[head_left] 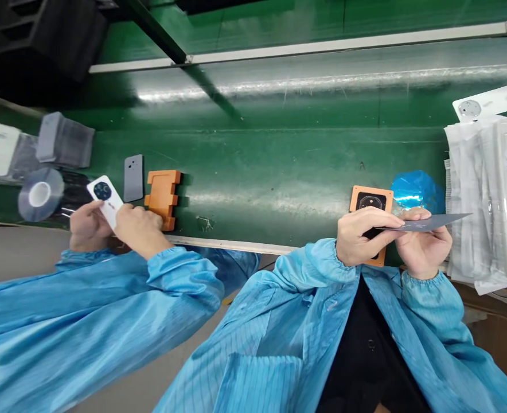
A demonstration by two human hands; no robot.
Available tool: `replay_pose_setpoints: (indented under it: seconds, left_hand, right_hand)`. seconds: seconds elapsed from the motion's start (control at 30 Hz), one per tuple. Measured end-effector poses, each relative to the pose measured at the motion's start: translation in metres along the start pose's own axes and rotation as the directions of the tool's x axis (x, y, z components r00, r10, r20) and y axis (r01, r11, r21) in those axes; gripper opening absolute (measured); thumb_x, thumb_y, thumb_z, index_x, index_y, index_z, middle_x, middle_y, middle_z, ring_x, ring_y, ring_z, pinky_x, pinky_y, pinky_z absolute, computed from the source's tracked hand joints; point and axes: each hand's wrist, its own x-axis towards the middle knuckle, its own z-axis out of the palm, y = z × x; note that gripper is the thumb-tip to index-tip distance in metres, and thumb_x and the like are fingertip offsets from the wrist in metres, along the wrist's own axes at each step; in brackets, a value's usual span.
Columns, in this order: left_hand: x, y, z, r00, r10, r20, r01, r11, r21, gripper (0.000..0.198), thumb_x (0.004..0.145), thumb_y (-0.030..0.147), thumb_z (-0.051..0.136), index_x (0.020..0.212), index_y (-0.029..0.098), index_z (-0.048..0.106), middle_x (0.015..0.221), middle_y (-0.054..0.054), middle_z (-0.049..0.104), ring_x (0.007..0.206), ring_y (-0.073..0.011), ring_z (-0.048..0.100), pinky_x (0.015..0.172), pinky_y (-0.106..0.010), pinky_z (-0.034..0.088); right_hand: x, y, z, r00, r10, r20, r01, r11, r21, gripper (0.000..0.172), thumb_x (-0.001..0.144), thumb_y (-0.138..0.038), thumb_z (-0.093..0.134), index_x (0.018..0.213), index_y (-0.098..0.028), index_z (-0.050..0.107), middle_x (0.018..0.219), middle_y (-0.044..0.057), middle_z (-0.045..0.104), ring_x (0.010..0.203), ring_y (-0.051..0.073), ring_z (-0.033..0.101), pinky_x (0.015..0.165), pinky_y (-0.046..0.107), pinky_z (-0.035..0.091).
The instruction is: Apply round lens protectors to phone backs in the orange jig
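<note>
A thin dark grey sheet (436, 222), seen nearly edge-on, is held level between my two hands. My left hand (361, 232) pinches its left end between thumb and fingers. From below and behind, my right hand (425, 249) grips its middle, thumb and fingers on the edges. Under my left hand lies an orange fixture (354, 198) with a black insert (376, 201) bearing a round camera-ring shape; my hand hides part of it. A crumpled blue plastic film (414, 189) lies just beyond my right hand.
At right, plastic-wrapped trays (472, 201) are stacked with a white phone back cover (496, 103) behind. At left, a co-worker's hands (137, 226) hold another white cover (109, 201), near an orange block (163, 195), grey cover (133, 178) and tape roll (49, 195).
</note>
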Motion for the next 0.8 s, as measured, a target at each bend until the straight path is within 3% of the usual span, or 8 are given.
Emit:
replay_pose_setpoints:
  seconds: [0.13,0.23,0.33,0.43,0.53,0.67,0.8]
  left_hand:
    - [-0.001,0.0,0.004,0.999,0.045,0.011,-0.045,0.999,0.016,0.012,0.096,0.029,0.072,0.1,0.017,0.072,0.095,-0.007,0.079,0.091,-0.0185,0.076,0.089,-0.036,0.063]
    - [0.0,-0.001,0.005,0.993,0.118,0.004,-0.118,0.993,0.03,0.01,0.096,0.027,0.071,0.095,0.017,0.072,0.092,-0.006,0.079,0.09,-0.0182,0.076,0.089,-0.034,0.063]
    - [0.0,-0.003,0.006,0.99,0.135,0.036,-0.138,0.985,0.101,0.013,0.098,0.029,0.068,0.093,0.018,0.072,0.091,-0.006,0.078,0.09,-0.0185,0.076,0.089,-0.035,0.062]
    - [0.0,-0.005,0.002,0.991,0.118,0.063,-0.127,0.977,0.173,0.017,0.101,0.031,0.064,0.094,0.018,0.073,0.092,-0.006,0.078,0.094,-0.0192,0.075,0.09,-0.036,0.06]
    - [0.001,-0.006,-0.007,0.995,0.085,0.06,-0.097,0.968,0.233,0.017,0.1,0.031,0.066,0.092,0.017,0.073,0.089,-0.006,0.077,0.091,-0.0185,0.075,0.089,-0.033,0.06]
    - [0.002,-0.007,-0.02,0.997,-0.028,0.066,0.008,0.956,0.293,0.018,0.097,0.03,0.07,0.087,0.016,0.071,0.084,-0.005,0.076,0.079,-0.0149,0.073,0.079,-0.027,0.06]
    - [0.0,-0.007,-0.025,0.995,-0.04,0.095,0.018,0.973,0.23,0.015,0.095,0.027,0.073,0.087,0.015,0.072,0.085,-0.005,0.076,0.079,-0.014,0.073,0.078,-0.025,0.06]
  right_hand:
    - [0.0,0.004,0.008,0.988,0.112,-0.107,-0.077,0.955,0.286,0.015,0.089,-0.042,0.054,0.091,-0.03,0.062,0.089,0.006,0.064,0.092,0.027,0.062,0.098,0.055,0.053]
    - [0.002,0.005,0.01,0.981,0.141,-0.131,-0.09,0.936,0.339,0.015,0.087,-0.044,0.058,0.088,-0.029,0.06,0.084,0.005,0.061,0.086,0.026,0.059,0.097,0.053,0.053]
    - [0.002,0.005,0.009,0.993,0.087,-0.077,-0.067,0.97,0.234,0.022,0.089,-0.05,0.056,0.091,-0.029,0.059,0.085,0.006,0.061,0.087,0.027,0.058,0.098,0.055,0.05]
    - [0.001,0.001,0.007,1.0,0.005,-0.002,-0.004,1.0,0.024,0.03,0.095,-0.056,0.044,0.1,-0.03,0.06,0.092,0.008,0.062,0.091,0.03,0.06,0.097,0.058,0.049]
    - [0.002,-0.009,0.007,0.995,-0.091,0.031,0.096,0.97,-0.225,0.034,0.1,-0.048,0.032,0.11,-0.03,0.059,0.091,0.009,0.061,0.09,0.03,0.062,0.085,0.055,0.053]
    - [0.004,-0.015,0.017,0.959,-0.284,0.003,0.258,0.866,-0.428,0.013,0.095,-0.036,0.055,0.103,-0.026,0.058,0.082,0.004,0.059,0.078,0.024,0.064,0.072,0.046,0.058]
    - [0.007,-0.012,0.031,0.948,-0.318,0.03,0.296,0.84,-0.454,0.018,0.087,-0.031,0.074,0.091,-0.025,0.058,0.081,0.002,0.066,0.076,0.022,0.068,0.073,0.043,0.061]
